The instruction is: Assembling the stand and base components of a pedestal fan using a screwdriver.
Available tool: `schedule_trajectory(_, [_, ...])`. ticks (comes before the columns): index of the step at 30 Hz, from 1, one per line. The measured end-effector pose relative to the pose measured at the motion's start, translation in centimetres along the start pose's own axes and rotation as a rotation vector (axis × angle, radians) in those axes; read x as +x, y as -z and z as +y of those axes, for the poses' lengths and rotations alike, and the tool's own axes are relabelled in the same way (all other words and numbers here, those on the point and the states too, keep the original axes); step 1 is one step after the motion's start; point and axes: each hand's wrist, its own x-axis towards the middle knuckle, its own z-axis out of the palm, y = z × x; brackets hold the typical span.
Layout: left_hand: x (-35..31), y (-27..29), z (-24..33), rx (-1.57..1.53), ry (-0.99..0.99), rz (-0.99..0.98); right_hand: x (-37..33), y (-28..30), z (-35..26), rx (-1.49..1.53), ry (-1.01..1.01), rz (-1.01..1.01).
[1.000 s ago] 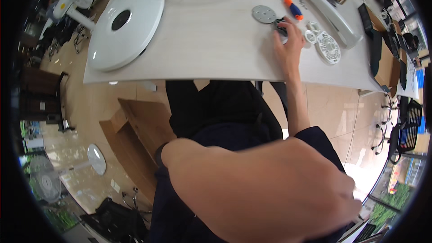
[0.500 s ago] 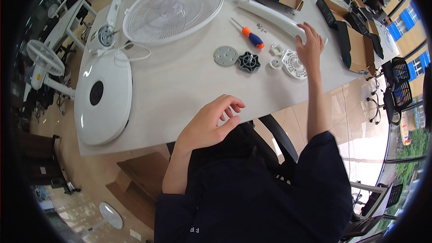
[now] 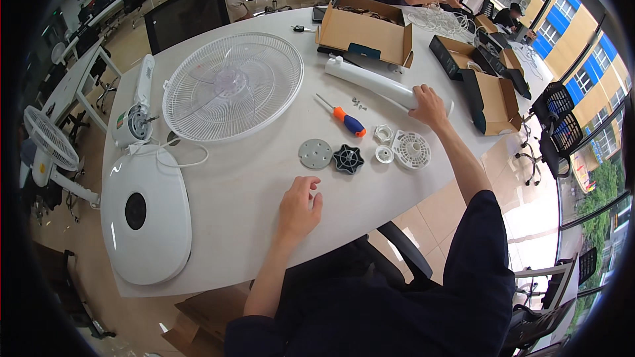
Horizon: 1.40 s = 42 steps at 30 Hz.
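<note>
A smooth white fan pole [image 3: 370,86] lies slantwise at the right of the table, and my right hand [image 3: 430,107] is closed over its near end. My left hand [image 3: 299,210] hovers at the table's front, loosely bent with fingers apart and nothing in it. Just beyond it are a round grey metal plate [image 3: 315,154] with holes and a black star-shaped knob [image 3: 348,159]. Right of these sit a white ring nut [image 3: 383,133], a small white cap [image 3: 384,154] and a round white vented plastic part [image 3: 412,150]. An orange and blue screwdriver [image 3: 348,121] points away, near several small screws [image 3: 359,104].
At the left lie a fan cage [image 3: 233,116] with clear blades, a motor head [image 3: 137,122] with its cord, and a glossy white base [image 3: 145,238]. Opened cardboard boxes [image 3: 367,26] stand at the back and right. Other people sit beyond the table.
The view has tilted up, so the table sits lower in the picture. My right hand has come down onto the pole's end and closed on it. My left hand has moved forward over the table.
</note>
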Motion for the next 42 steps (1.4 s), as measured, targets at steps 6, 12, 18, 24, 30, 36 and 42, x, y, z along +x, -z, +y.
schedule_trajectory(6, [-1.0,-0.7,-0.7,0.314,-0.178,0.020,-1.9,4.8,0.4,0.029,0.031,0.188])
schedule_trajectory(12, [-1.0,3.8,6.1,0.025,-0.321,-0.151,-6.1,14.1,-3.0,0.128,0.027,0.346])
schedule_trajectory(18, [-6.8,11.6,20.5,-0.090,-0.927,0.069,-9.1,20.8,-12.1,0.287,0.353,0.306])
schedule_trajectory(24, [-6.1,9.3,23.5,-0.052,-1.105,0.724,-11.0,21.4,-22.9,0.422,0.735,0.215])
schedule_trajectory(30, [-9.2,13.2,21.7,0.213,-1.140,0.532,-11.8,19.6,-30.5,0.488,1.037,0.191])
schedule_trajectory(36, [-12.9,14.3,21.8,0.313,-0.743,0.445,-13.0,17.5,-36.2,0.570,1.194,0.278])
schedule_trajectory(42, [-12.6,14.7,12.7,0.720,0.112,0.295,-15.4,14.9,-38.4,0.653,1.209,0.280])
